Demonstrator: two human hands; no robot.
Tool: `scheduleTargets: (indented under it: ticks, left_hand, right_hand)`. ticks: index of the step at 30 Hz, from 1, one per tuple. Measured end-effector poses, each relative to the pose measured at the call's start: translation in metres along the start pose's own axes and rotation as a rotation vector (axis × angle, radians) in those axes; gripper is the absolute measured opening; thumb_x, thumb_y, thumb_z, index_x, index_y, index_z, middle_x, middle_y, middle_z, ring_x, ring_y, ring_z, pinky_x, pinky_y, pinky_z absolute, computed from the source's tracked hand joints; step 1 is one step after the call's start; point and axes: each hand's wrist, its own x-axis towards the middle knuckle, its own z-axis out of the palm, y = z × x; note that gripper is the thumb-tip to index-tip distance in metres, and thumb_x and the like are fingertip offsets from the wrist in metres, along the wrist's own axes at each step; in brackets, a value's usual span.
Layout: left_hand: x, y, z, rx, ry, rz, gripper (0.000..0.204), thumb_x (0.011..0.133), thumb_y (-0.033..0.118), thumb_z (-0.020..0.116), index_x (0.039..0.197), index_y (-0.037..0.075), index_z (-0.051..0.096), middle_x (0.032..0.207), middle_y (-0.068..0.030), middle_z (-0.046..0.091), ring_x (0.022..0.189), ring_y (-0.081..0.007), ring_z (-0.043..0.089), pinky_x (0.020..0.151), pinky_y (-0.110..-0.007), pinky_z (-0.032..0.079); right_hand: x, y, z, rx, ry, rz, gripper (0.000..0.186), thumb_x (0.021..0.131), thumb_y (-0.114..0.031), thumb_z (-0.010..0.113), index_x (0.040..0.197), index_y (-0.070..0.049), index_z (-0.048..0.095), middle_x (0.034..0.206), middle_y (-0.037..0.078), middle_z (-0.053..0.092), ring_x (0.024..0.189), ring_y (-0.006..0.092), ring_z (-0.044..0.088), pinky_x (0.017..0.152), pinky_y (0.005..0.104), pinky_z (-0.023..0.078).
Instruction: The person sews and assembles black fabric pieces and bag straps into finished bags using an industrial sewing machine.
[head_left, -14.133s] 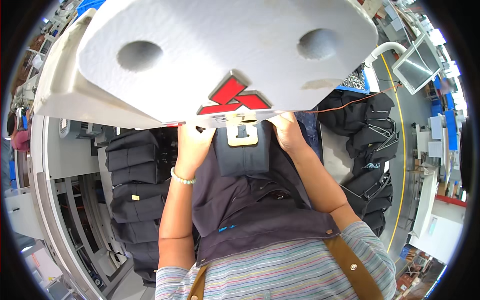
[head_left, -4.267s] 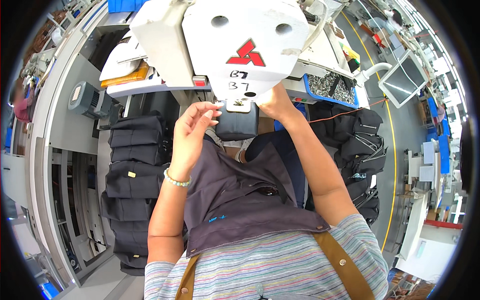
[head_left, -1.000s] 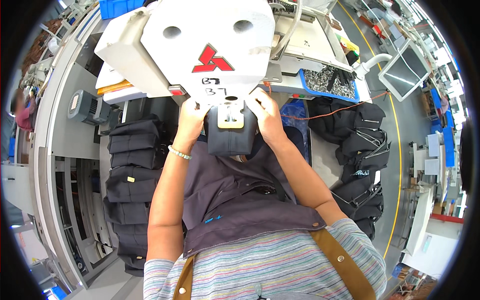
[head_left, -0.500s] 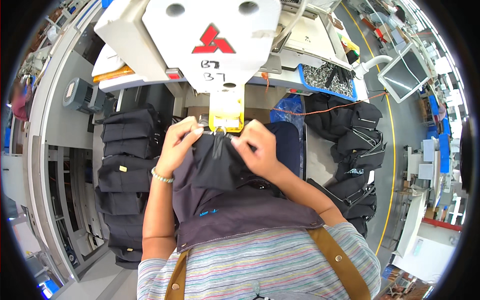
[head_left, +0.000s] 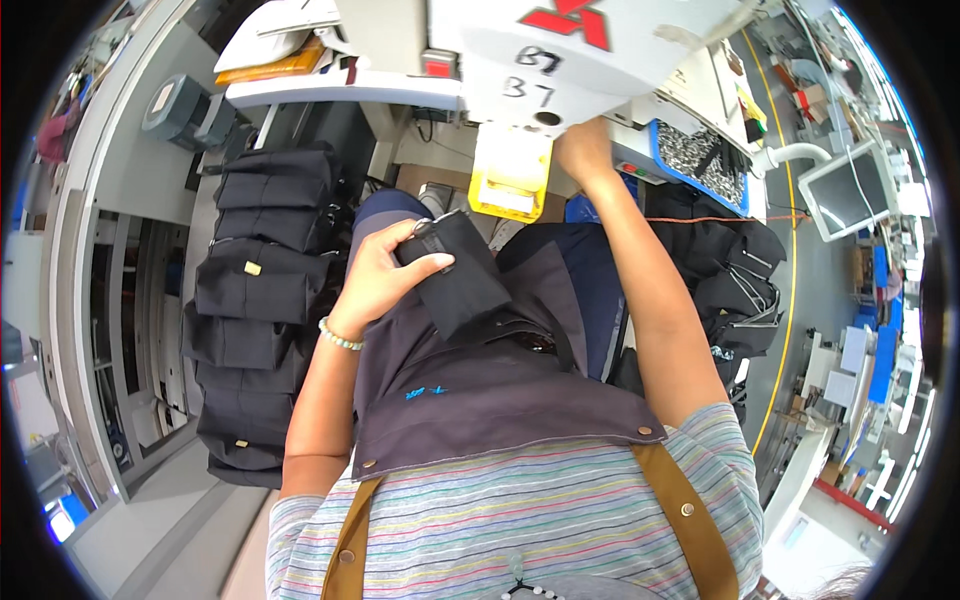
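My left hand (head_left: 385,275) is closed on a folded black fabric piece (head_left: 465,295), its thumb lying on top. A small metal ring (head_left: 422,228) shows at the piece's upper edge, by my fingers. The piece hangs over my dark apron (head_left: 500,395), apart from the machine. My right hand (head_left: 586,152) reaches up beside the white sewing machine head (head_left: 560,75), to the right of its yellow guard (head_left: 511,185). The machine head hides those fingers, so I cannot see whether they hold anything.
Stacked black fabric pieces (head_left: 262,275) stand at my left. More black pieces with metal trim (head_left: 735,280) lie at my right, below a blue tray (head_left: 742,203) of small metal parts. An orange cord (head_left: 690,219) crosses there. A monitor (head_left: 850,190) stands farther right.
Both hands had the black piece under the yellow guard. The left has drawn it down toward my lap; the right has let go and moved up beside the machine head. The view has shifted.
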Motion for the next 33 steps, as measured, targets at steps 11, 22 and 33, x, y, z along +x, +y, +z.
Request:
scheduleTargets:
  ticks: [11,22,33]
  left_hand:
    - [-0.007,-0.013,-0.002,-0.192,0.059,-0.004,0.014,0.086,0.004,0.077,0.098,0.001,0.071,0.088,0.0029,0.068,0.082,-0.0045,0.063,0.077,-0.023,0.053]
    - [0.007,-0.04,-0.015,0.11,0.362,0.069,0.023,0.088,0.016,0.075,0.104,-0.001,0.073,0.085,-0.0098,0.075,0.078,-0.0099,0.068,0.073,-0.029,0.053]
    - [0.002,-0.033,-0.017,0.185,0.315,0.067,0.025,0.085,0.013,0.074,0.106,-0.001,0.073,0.093,-0.0148,0.075,0.083,-0.0183,0.073,0.076,-0.031,0.054]
  right_hand:
    - [-0.083,-0.09,-0.049,0.708,-0.107,0.093,0.017,0.094,-0.006,0.054,0.109,0.001,0.061,0.094,0.011,0.062,0.077,0.0224,0.06,0.069,0.0346,0.05]
    - [-0.108,-0.205,-0.108,1.41,-0.453,0.628,0.044,0.109,-0.035,0.048,0.142,-0.008,0.057,0.08,-0.004,0.048,0.063,0.0032,0.035,0.054,0.0187,0.028]
    - [-0.072,-0.228,-0.098,1.507,-0.439,0.478,0.037,0.102,-0.027,0.062,0.136,-0.014,0.065,0.088,-0.012,0.054,0.071,-0.0011,0.038,0.06,0.016,0.03]
